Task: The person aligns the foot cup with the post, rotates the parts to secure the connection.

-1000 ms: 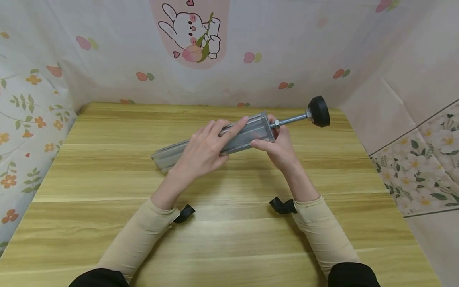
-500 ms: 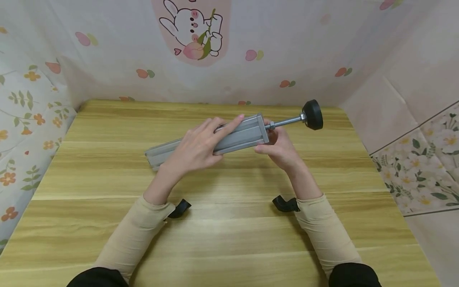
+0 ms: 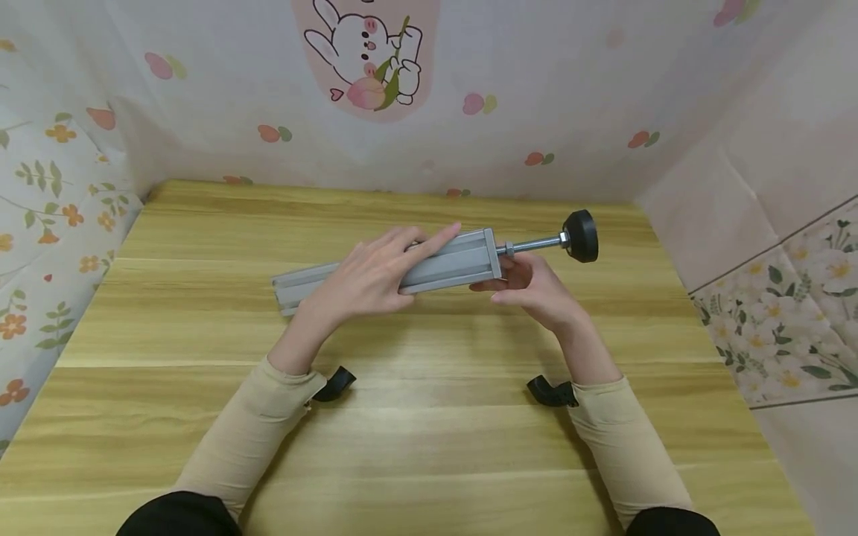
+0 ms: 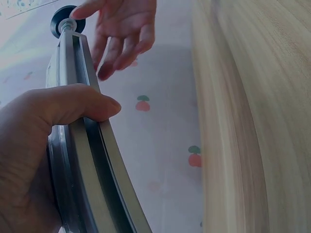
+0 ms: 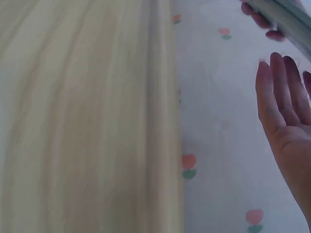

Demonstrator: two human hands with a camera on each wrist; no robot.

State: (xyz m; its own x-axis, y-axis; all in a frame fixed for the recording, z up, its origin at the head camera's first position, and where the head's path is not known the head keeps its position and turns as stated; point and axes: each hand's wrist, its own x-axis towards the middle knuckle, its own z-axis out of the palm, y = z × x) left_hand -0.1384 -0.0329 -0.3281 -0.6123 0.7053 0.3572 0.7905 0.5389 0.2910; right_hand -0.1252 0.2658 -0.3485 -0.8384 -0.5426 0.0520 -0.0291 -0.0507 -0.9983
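My left hand (image 3: 365,275) grips a grey slotted aluminium profile (image 3: 456,262) from above, around its middle. In the left wrist view the thumb (image 4: 82,104) lies across the profile's slotted face. From the profile's right end a threaded rod (image 3: 536,243) with nuts sticks out, carrying a black rubber levelling foot (image 3: 580,236). The right hand (image 3: 539,290) is just below that end, fingers relaxed and holding nothing. In the right wrist view this hand (image 5: 289,111) shows its palm and extended fingers, apart from the profile (image 5: 286,22).
A wood-grain table (image 3: 415,432) lies beneath both hands. Behind it hangs a printed cloth (image 3: 221,89) with a rabbit picture. Floral sheets (image 3: 53,246) line the left side, and more patterned cloth is at the right. Black curved pieces (image 3: 553,391) stick out at both wrists.
The right hand has let go of the profile's right end and moved slightly down and right. The profile, held by the left hand, has swung its foot end lower, lying more level.
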